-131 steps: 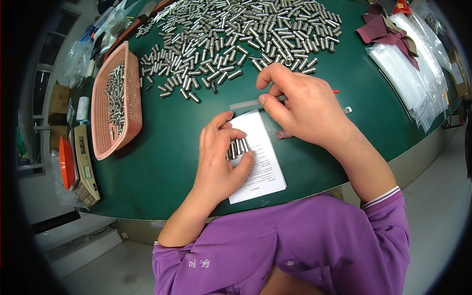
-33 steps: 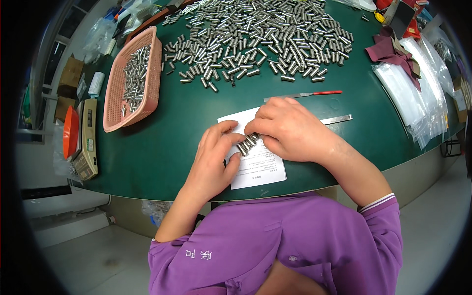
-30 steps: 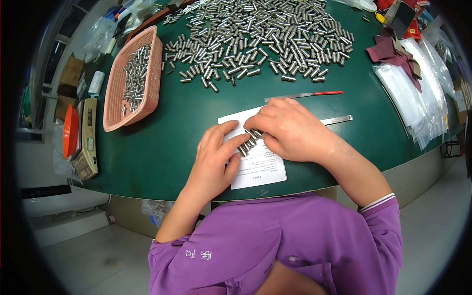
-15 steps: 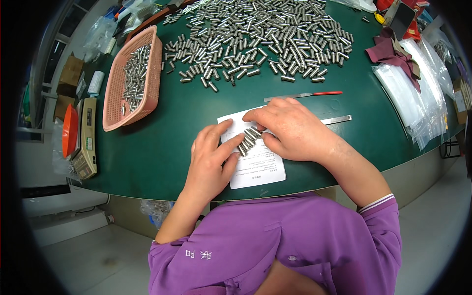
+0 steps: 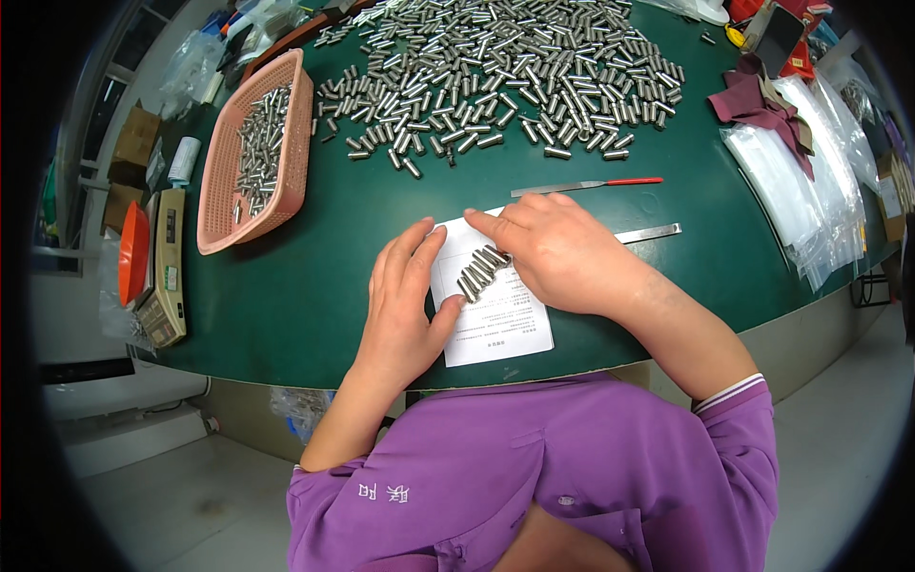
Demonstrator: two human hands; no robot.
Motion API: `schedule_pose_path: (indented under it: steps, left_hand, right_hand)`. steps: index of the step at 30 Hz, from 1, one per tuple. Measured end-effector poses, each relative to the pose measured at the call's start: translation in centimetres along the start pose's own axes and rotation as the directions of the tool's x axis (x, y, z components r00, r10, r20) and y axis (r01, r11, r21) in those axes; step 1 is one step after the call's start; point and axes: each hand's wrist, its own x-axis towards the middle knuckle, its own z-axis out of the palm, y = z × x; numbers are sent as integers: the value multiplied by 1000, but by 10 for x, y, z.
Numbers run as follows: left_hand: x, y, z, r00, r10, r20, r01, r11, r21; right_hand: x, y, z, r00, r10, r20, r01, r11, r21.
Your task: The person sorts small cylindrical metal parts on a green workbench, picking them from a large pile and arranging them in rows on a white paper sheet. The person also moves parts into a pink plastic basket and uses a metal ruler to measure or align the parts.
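Observation:
A white printed paper sheet (image 5: 496, 319) lies on the green table near its front edge. A short row of small metal cylinders (image 5: 481, 271) lies side by side on the sheet. My left hand (image 5: 405, 305) rests flat on the sheet's left edge, fingers spread, thumb beside the row. My right hand (image 5: 558, 253) lies palm down over the sheet's upper right part, its fingers touching the far end of the row. Neither hand grips anything that I can see.
A big heap of loose metal cylinders (image 5: 505, 71) covers the far table. A pink basket (image 5: 224, 214) with more cylinders stands at the left. A red-handled file (image 5: 586, 185), a steel ruler (image 5: 653, 232), clear bags (image 5: 810, 191), maroon cloth (image 5: 758, 100) and a scale (image 5: 167, 267) lie around.
My right hand came back from the heap to the sheet and my view shifted. In the last second both hands only nudged the row of cylinders on the paper.

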Motion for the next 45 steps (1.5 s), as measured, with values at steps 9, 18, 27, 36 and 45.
schedule_pose_path:
  steps: [9, 18, 27, 36, 45]
  left_hand:
    - [6, -3, -5, 995, 69, 66, -68, 998, -10]
    - [9, -4, -5, 994, 56, 89, -50, 996, -69]
    - [21, -3, -12, 957, 189, 219, -160, 977, -145]
    - [28, 1, -9, 936, 244, 252, -211, 966, -150]
    - [7, 18, 4, 994, 70, 86, -56, 987, -150]
  right_hand:
    - [-1, 4, -9, 997, -16, 78, 14, 999, 32]
    - [1, 3, -5, 999, 44, 28, -45, 996, 70]
    - [1, 3, -24, 993, 115, 25, -117, 985, 126]
    - [-30, 6, -79, 960, 238, 148, -223, 968, -116]
    - [-37, 13, -59, 991, 131, -2, -131, 987, -93]
